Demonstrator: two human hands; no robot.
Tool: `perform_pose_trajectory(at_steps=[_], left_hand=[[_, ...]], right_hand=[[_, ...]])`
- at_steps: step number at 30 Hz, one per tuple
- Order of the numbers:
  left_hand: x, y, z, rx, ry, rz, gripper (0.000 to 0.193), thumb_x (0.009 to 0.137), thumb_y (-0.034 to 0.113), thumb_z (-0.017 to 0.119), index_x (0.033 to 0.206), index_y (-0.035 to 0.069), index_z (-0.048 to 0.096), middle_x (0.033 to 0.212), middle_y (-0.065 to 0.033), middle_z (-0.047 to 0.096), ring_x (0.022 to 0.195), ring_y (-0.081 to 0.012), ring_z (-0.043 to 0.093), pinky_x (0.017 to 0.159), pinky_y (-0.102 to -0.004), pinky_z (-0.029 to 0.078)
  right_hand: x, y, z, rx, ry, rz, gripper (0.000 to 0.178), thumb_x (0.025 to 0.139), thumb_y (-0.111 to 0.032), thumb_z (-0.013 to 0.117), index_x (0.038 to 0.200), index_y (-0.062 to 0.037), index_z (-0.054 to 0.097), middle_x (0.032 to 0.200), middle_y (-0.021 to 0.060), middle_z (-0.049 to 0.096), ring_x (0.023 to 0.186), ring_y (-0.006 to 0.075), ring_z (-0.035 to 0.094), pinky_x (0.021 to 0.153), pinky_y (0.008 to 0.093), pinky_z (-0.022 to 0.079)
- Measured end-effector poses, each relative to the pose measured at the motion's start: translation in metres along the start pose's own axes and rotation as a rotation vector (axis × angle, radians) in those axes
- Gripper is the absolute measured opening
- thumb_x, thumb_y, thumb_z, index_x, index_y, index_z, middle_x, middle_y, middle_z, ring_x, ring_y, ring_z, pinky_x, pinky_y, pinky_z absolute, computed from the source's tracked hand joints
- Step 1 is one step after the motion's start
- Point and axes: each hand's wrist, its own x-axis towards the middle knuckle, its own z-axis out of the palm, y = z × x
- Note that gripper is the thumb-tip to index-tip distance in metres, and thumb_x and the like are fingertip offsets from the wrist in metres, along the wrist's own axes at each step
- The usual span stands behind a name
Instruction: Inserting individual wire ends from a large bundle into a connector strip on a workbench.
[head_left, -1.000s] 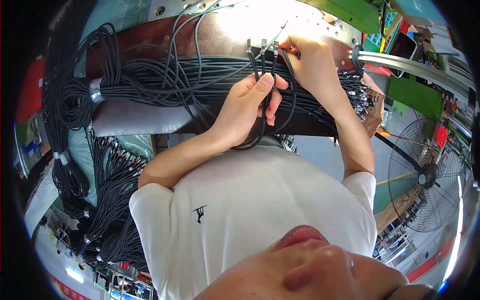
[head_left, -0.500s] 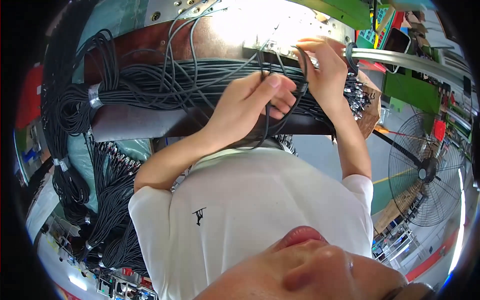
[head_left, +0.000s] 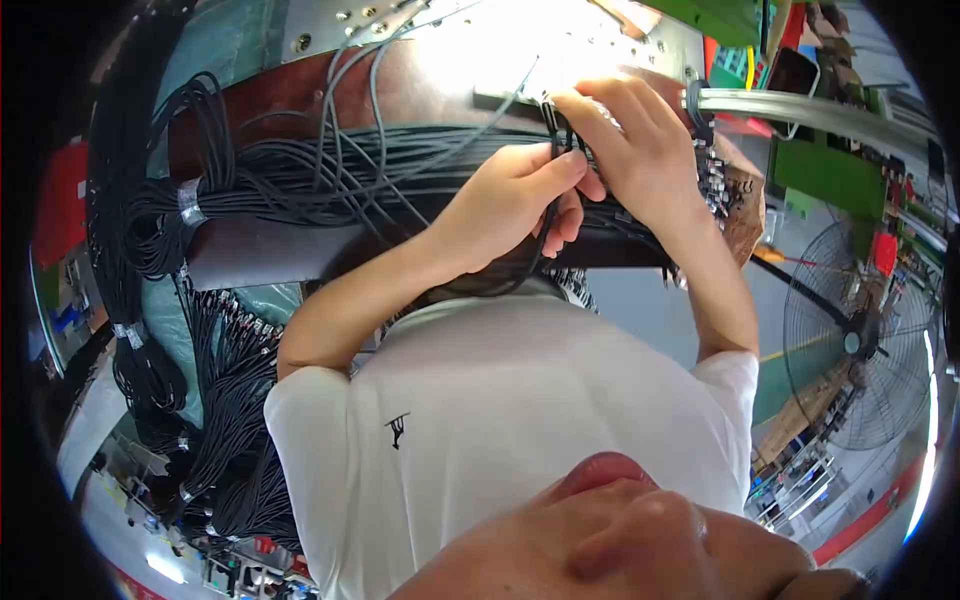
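My left hand (head_left: 530, 195) is closed with thumb and fingers around black cables (head_left: 552, 215), which hang in a loop below it toward my shirt. Close beside it, my right hand (head_left: 640, 140) bends over the upper ends of these cables, fingers curled at a small fixture (head_left: 492, 98) under the bright light. The right fingertips are partly lost in glare, and what exactly they pinch is hidden. Behind both hands a thick bundle of black cables (head_left: 290, 165) lies across the brown work surface, its connector ends (head_left: 715, 185) gathered at the right.
A silvery tie (head_left: 189, 202) binds the bundle at the left. More cable bundles (head_left: 225, 400) hang at the lower left. A metal rail (head_left: 810, 108) runs along the right, with a large black fan (head_left: 855, 340) below it. A perforated metal plate (head_left: 360, 22) lies at the far side.
My right hand has come in from the right and closed over the cable ends. My left hand has shifted slightly right, and the loose cables are drawn together between both hands.
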Motion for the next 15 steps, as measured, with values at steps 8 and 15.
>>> perform_pose_trajectory(at_steps=[8, 15], left_hand=[[-0.006, 0.002, -0.002, 0.113, 0.165, 0.306, 0.045, 0.103, 0.030, 0.040, 0.134, -0.003, 0.042, 0.087, -0.0040, 0.061, 0.077, -0.0093, 0.053, 0.070, -0.0235, 0.044], [-0.001, 0.015, -0.007, -0.431, 0.130, 0.202, 0.040, 0.102, 0.040, 0.038, 0.126, 0.009, 0.046, 0.057, 0.0067, 0.029, 0.046, -0.0036, 0.022, 0.042, -0.0211, 0.018]], right_hand=[[-0.048, 0.020, 0.010, 0.095, -0.013, 0.311, 0.017, 0.076, 0.002, 0.067, 0.093, -0.0013, 0.065, 0.097, 0.0115, 0.068, 0.087, 0.0259, 0.066, 0.075, 0.0321, 0.053], [-0.051, 0.035, 0.029, 0.576, -0.072, 0.579, 0.007, 0.076, -0.003, 0.066, 0.083, -0.0014, 0.066, 0.091, 0.0085, 0.068, 0.086, 0.0248, 0.063, 0.076, 0.0330, 0.051]])
